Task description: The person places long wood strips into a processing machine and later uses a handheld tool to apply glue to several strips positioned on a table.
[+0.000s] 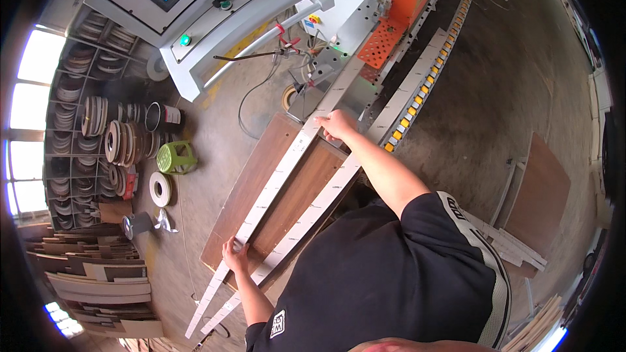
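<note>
At far left stand shelves (78,137) of tape rolls, with a green stool (175,157) on the floor beside them. The left hand (236,255) grips the near end of a brown panel (274,189), fingers curled over its edge. The panel lies on pale rails (326,197), running toward the machine (365,45). The right hand (338,124) presses its far end, fingers spread flat.
</note>
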The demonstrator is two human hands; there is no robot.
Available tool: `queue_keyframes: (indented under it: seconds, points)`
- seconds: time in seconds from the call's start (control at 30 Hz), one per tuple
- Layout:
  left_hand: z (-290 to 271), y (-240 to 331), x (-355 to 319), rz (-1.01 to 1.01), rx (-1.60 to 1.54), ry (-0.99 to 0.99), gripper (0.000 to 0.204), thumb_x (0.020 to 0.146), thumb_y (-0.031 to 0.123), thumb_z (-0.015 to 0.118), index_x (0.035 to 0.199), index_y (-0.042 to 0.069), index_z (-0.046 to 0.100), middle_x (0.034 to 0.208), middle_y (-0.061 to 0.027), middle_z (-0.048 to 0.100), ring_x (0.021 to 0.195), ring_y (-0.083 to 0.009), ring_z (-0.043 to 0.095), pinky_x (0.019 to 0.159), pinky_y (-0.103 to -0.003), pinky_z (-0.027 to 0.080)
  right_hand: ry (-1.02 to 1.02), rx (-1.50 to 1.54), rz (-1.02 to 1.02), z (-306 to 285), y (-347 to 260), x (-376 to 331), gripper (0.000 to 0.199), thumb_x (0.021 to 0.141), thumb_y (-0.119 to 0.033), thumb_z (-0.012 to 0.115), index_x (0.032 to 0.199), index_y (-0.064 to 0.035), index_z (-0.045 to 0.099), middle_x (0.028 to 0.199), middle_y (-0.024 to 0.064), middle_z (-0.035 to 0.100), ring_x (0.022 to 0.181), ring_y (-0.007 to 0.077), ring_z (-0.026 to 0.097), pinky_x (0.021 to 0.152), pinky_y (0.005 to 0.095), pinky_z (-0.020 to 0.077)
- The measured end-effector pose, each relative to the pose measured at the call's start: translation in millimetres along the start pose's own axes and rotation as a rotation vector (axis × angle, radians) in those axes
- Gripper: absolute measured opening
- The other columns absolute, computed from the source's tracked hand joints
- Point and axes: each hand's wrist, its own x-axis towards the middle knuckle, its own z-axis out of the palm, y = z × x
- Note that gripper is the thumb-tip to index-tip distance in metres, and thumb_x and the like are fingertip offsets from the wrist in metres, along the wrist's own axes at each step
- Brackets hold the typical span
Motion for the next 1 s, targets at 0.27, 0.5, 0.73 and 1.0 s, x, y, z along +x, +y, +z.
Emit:
queue_keyframes:
  seconds: [0.27, 0.5, 0.73, 1.0]
  points:
    - [11, 86, 18, 0.081, 0.056, -0.036, 0.061, 0.066, 0.02, 0.093, 0.123, 0.015, 0.073, 0.112, -0.0073, 0.067, 0.109, -0.0326, 0.061, 0.096, -0.045, 0.051, 0.126, 0.189, -0.058, -49, 9, 46, 0.042, 0.097, -0.037, 0.075, 0.077, -0.0013, 0.063, 0.062, 0.0059, 0.066, 0.047, 0.0128, 0.062, 0.039, 0.0303, 0.0459]
    - [34, 153, 31, 0.215, 0.102, 0.042, 0.062, 0.064, 0.028, 0.093, 0.122, 0.017, 0.074, 0.105, -0.0075, 0.068, 0.101, -0.034, 0.062, 0.088, -0.047, 0.052, 0.346, 0.175, -0.067, -93, 7, 87, 0.041, 0.097, -0.039, 0.074, 0.084, -0.0006, 0.068, 0.07, 0.0063, 0.071, 0.052, 0.0144, 0.067, 0.044, 0.029, 0.0537]
    - [48, 196, 27, 0.367, -0.065, 0.145, 0.054, 0.079, 0.025, 0.085, 0.129, 0.011, 0.067, 0.133, -0.0119, 0.064, 0.124, -0.0352, 0.056, 0.105, -0.048, 0.045, 0.29, 0.119, -0.026, -70, 8, 78, 0.05, 0.102, -0.049, 0.064, 0.089, -0.0014, 0.068, 0.072, 0.0056, 0.071, 0.053, 0.0147, 0.069, 0.045, 0.0281, 0.0538]
    - [37, 103, -9, -0.729, -1.08, -0.45, 0.03, 0.105, 0.034, 0.061, 0.106, 0.005, 0.068, 0.079, -0.0054, 0.073, 0.055, -0.0107, 0.059, 0.05, -0.025, 0.043, 0.107, 0.112, -0.004, 8, 29, 32, 0.054, 0.103, -0.051, 0.059, 0.081, -0.0016, 0.066, 0.066, 0.0077, 0.07, 0.051, 0.0166, 0.066, 0.043, 0.0343, 0.0499]
